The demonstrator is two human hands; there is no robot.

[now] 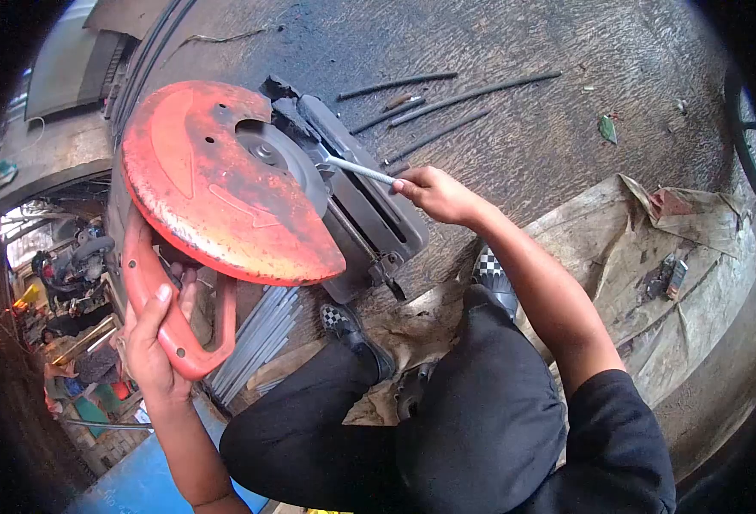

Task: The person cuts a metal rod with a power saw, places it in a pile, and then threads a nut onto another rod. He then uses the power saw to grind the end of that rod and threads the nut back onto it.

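A cut-off saw with a scuffed red blade guard [215, 184] stands at the left. My left hand [157, 343] is wrapped round its red loop handle [185, 343], below the guard. Part of the round blade [297, 163] shows past the guard's edge. My right hand [436, 195] pinches the near end of a thin grey rod [359, 170]. The rod's far end lies by the blade, above the saw's dark base [378, 223]; whether it touches the blade I cannot tell.
Several dark rods [472, 96] lie on the floor beyond the saw. A bundle of grey rods [262, 334] rests beside the handle. Crumpled cloth [601, 265] spreads at the right, with a small box [677, 279] on it. Cluttered parts [78, 265] fill the far left.
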